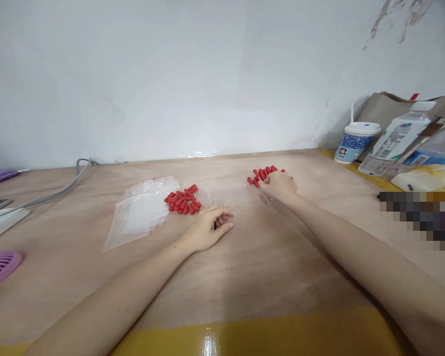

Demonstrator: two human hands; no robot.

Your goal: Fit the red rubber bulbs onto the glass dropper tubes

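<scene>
My left hand [209, 228] rests on the table with its fingers loosely curled and the thumb apart, holding nothing. Just beyond it lies a pile of red rubber bulbs [183, 200]. A row of clear glass tubes [222, 194] lies side by side to the right of that pile. At the right, my right hand [280, 185] reaches down with its fingers closed on a dropper [264, 197], whose clear tube points toward me. Several red-bulbed droppers [263, 173] lie around and behind those fingers, partly hidden by the hand.
Clear plastic zip bags [143, 207] lie fanned out at left. A paper cup [356, 143], a plastic bottle [396, 138] and a grey bag [378, 111] crowd the right back. A grey cable [65, 188] and a pink slatted object [2, 267] are far left. A wall [207, 84] stands behind.
</scene>
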